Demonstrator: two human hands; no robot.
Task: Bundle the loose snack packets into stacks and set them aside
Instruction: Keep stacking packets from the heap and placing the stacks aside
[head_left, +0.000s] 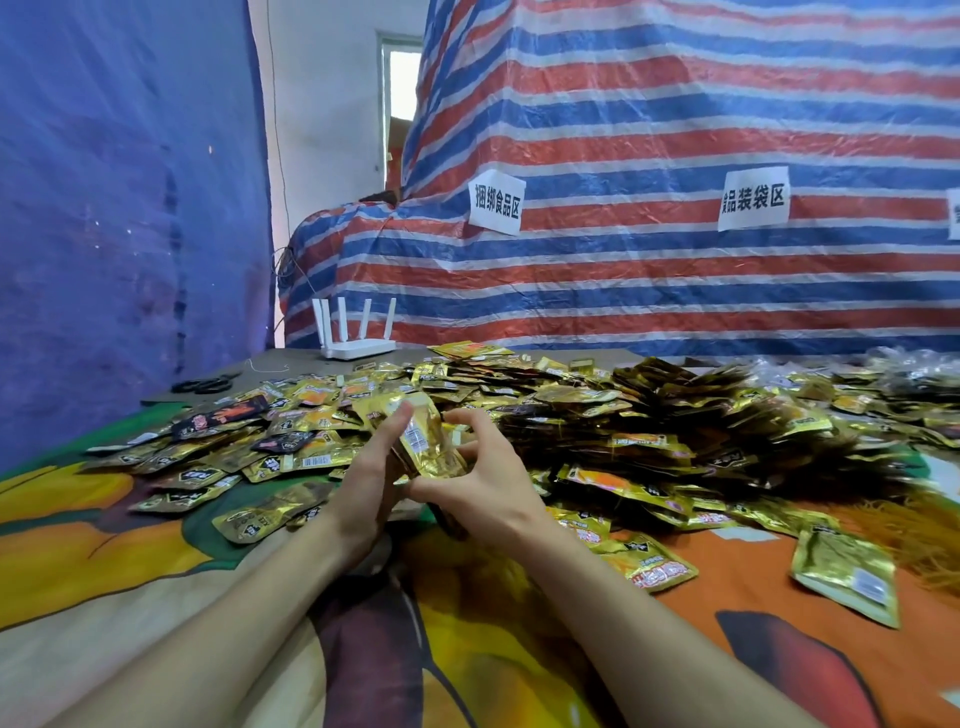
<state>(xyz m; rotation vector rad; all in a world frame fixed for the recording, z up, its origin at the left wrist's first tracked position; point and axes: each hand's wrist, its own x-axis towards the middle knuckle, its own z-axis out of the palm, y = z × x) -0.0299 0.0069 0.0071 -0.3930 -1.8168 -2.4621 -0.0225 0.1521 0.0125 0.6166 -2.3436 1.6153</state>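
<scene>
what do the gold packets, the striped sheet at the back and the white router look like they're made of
Gold packets: probably metallised plastic film, glossy; they glint and crinkle.
Striped sheet: looks like woven plastic tarpaulin, slightly shiny, with fine creases and sharp folds.
White router: hard moulded plastic, smooth with a soft sheen; its antennas stand rigid.

Small stack of gold foil snack packets (428, 447) held upright between both hands above colourful printed tablecloth (156, 571). Left hand (371, 467) lies flat against it, fingers straight. Right hand (488, 483) apparently curls round it. Loose heap of gold packets (623, 415) lies just behind.
</scene>
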